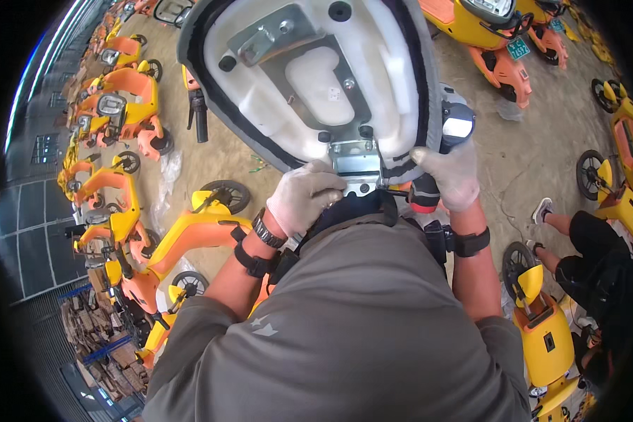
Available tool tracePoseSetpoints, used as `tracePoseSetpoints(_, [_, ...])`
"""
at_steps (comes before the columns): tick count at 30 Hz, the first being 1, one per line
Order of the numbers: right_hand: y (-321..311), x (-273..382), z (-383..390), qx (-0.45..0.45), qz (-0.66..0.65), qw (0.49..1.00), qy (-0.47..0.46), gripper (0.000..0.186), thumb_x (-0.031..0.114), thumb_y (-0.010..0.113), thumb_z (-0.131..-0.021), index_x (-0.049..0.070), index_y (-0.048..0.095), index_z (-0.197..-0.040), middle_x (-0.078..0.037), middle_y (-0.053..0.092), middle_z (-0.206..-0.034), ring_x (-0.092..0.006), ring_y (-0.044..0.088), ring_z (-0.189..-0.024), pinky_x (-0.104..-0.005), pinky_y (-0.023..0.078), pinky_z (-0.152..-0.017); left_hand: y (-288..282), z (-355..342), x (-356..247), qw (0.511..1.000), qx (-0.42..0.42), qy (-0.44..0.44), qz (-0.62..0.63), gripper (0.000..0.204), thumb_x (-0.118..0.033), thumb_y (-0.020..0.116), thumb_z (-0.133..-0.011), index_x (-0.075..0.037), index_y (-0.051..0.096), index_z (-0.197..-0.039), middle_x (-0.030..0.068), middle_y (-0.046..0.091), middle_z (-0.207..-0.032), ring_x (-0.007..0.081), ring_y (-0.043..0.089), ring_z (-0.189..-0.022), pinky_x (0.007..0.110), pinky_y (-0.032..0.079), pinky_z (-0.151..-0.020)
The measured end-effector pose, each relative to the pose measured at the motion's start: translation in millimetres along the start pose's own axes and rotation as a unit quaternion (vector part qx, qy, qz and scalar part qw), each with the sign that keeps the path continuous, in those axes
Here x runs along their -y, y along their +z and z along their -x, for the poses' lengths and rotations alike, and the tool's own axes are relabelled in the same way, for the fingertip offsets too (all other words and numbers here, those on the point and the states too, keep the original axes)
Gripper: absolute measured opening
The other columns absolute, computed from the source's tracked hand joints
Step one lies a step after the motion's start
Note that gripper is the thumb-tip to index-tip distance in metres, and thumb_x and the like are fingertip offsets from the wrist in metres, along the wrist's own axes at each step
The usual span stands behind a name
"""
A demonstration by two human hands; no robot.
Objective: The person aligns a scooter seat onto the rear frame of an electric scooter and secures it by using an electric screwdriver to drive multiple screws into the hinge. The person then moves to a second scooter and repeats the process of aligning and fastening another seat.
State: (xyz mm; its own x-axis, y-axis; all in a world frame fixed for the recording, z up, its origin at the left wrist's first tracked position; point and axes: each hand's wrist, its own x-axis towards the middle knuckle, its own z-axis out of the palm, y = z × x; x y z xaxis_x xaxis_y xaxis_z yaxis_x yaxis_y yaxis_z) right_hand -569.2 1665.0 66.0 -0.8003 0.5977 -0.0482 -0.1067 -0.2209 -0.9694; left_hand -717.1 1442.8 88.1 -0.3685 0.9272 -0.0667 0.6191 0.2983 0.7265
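Observation:
A scooter seat [394, 77] is tipped up in front of me, its white underside facing me with a metal bracket [278, 39] and a metal plate in it. At its lower end sits a silver metal hinge [357, 165]. My left hand [304, 195], in a pale glove, is beside the hinge's left side, fingers curled and fingertips together; anything between them is hidden. On the other side my gloved right hand [454, 176] is closed round a black-and-red tool [423, 193], most of it covered. The right thumb lies by the seat's grey edge.
Yellow-and-orange scooters [130, 204] stand in rows on the left, with more [496, 56] at the far right. A handlebar grip [198, 116] sticks out left of the seat. At right, a person in dark clothes [594, 246] is beside a scooter [545, 344]. Stacked brown pieces [98, 330] lie lower left.

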Motion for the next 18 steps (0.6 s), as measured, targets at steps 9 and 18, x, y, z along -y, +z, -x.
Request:
tracePoseSetpoints(9, [0.0,2.3,-5.9,0.02,0.016,1.0,-0.014,0.065,-0.001,0.069,-0.064,-0.002,0.049,-0.125,-0.009,0.06,-0.113,-0.0152,0.058,-0.101,-0.0319,0.048,-0.091,-75.1,25.1,-15.1,0.849,-0.516,0.058,-0.103,0.059,-0.012,0.079,-0.069,0.003,0.055,-0.122,0.0106,0.06,-0.113,0.0213,0.06,-0.092,0.033,0.049,-0.082])
tracePoseSetpoints(18, [-10.4,-8.9,-36.3,0.075,0.136,0.988,-0.019,0.073,0.003,0.07,-0.059,-0.002,0.047,-0.128,-0.01,0.06,-0.115,-0.0168,0.055,-0.107,-0.0318,0.042,-0.099,-197.6,-46.1,3.3,0.991,-0.065,-0.097,-0.064,0.073,-0.016,0.076,-0.072,0.001,0.045,-0.135,0.0112,0.057,-0.127,0.0183,0.056,-0.112,0.033,0.044,-0.096])
